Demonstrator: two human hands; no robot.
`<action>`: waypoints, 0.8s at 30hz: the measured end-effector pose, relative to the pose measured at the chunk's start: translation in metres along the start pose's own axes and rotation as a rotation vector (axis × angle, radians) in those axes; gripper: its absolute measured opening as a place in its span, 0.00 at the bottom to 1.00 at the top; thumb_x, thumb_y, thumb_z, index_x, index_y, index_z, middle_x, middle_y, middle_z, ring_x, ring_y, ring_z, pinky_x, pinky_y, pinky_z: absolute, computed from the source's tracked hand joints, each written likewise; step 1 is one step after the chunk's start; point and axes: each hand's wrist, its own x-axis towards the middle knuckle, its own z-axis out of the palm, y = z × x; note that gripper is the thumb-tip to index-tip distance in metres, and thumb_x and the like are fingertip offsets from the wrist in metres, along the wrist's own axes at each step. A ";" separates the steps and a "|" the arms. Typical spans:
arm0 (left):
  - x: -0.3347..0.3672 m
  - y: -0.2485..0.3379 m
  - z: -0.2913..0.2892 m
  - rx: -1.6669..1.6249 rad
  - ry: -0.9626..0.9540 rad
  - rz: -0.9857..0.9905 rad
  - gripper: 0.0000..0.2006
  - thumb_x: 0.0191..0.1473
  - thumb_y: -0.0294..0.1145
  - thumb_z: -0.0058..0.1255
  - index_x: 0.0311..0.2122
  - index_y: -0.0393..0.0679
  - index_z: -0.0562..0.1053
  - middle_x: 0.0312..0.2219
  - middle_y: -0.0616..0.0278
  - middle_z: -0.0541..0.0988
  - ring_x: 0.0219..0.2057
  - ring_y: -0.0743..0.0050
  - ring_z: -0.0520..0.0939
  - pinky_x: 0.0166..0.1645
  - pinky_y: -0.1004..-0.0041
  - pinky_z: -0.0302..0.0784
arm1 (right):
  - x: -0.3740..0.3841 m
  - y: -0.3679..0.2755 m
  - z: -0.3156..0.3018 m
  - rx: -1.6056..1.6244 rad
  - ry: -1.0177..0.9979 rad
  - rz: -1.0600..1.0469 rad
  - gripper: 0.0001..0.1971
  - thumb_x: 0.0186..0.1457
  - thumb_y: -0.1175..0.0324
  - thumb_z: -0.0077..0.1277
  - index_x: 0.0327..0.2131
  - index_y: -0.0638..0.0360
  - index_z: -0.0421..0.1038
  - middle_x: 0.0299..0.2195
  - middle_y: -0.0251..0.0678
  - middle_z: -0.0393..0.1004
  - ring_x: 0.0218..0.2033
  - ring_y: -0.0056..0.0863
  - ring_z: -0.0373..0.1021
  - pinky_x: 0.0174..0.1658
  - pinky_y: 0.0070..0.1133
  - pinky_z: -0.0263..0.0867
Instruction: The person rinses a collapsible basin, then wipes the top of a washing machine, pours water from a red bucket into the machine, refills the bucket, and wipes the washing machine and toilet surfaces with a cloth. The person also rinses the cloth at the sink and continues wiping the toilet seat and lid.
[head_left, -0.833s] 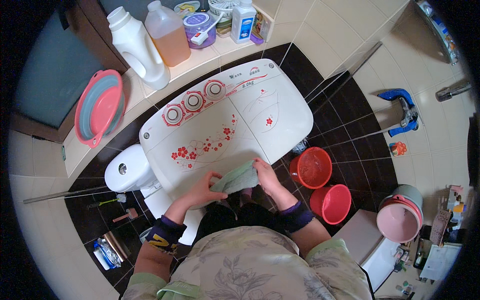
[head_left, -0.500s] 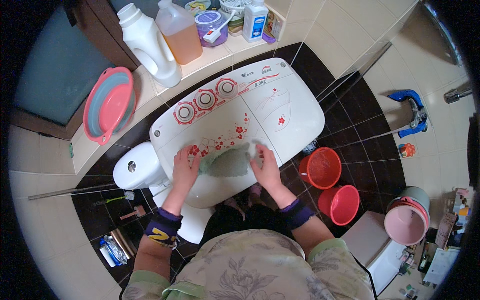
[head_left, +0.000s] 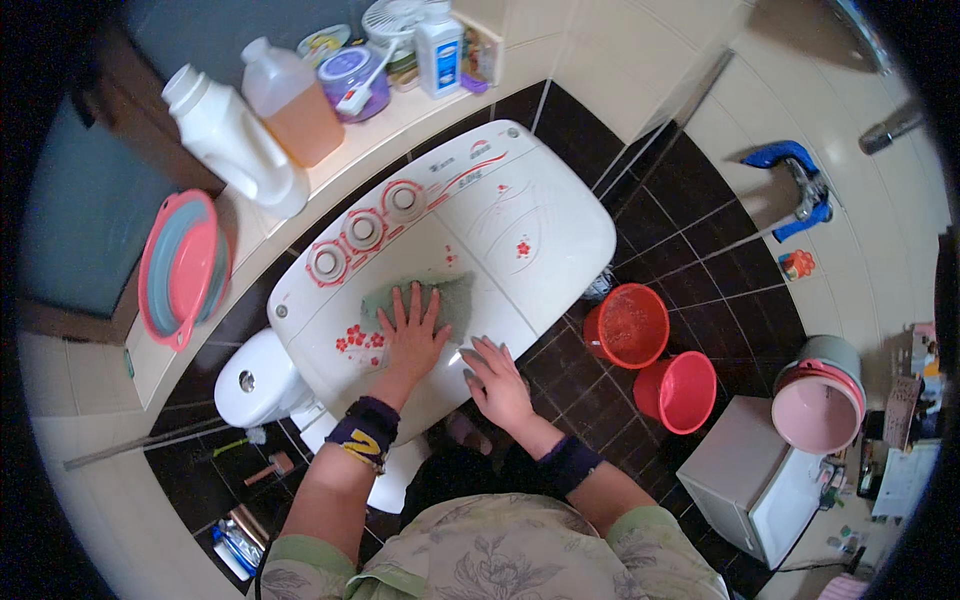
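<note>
A grey-green cloth (head_left: 455, 300) lies spread on the white lid of a washing machine (head_left: 560, 190) decorated with red flowers. My left hand (head_left: 410, 330) presses down flat on the cloth, fingers spread, covering part of it. Close to the lid's near edge, my right hand (head_left: 497, 383) rests with its fingers stretched out, apart from the cloth and holding nothing. Three round dials (head_left: 365, 230) line the machine's far left side. Dark wristbands circle both my wrists.
Bottles, including a white jug (head_left: 235, 145), crowd the ledge behind the machine, with a pink-grey basin (head_left: 185, 268) at its left. A toilet (head_left: 260, 380) stands left. Red buckets (head_left: 627, 325) sit on the dark floor at right, near a white cabinet (head_left: 745, 470).
My left hand has moved onto the cloth, which now lies farther up the lid. The right hand has shifted lower and left. The whole view has turned slightly.
</note>
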 end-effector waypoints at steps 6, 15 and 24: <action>0.053 0.044 0.000 -0.056 -0.195 0.129 0.43 0.52 0.52 0.56 0.70 0.57 0.52 0.71 0.54 0.45 0.70 0.36 0.40 0.65 0.27 0.38 | -0.030 0.061 -0.088 0.078 0.126 0.286 0.19 0.57 0.69 0.54 0.52 0.52 0.72 0.62 0.43 0.62 0.67 0.44 0.54 0.68 0.41 0.50; 0.074 0.115 -0.026 0.097 -0.260 -0.338 0.37 0.43 0.32 0.60 0.61 0.44 0.61 0.68 0.46 0.50 0.70 0.37 0.41 0.65 0.27 0.37 | 0.005 0.189 -0.409 -0.277 0.736 0.175 0.23 0.56 0.71 0.54 0.55 0.62 0.68 0.60 0.51 0.64 0.64 0.50 0.57 0.67 0.38 0.53; 0.124 0.265 -0.009 -0.136 -0.124 -0.061 0.38 0.45 0.34 0.60 0.63 0.48 0.60 0.68 0.50 0.53 0.70 0.45 0.48 0.69 0.39 0.41 | 0.059 0.266 -0.597 -0.676 0.953 0.086 0.31 0.51 0.73 0.56 0.59 0.66 0.62 0.60 0.49 0.61 0.65 0.53 0.54 0.66 0.42 0.52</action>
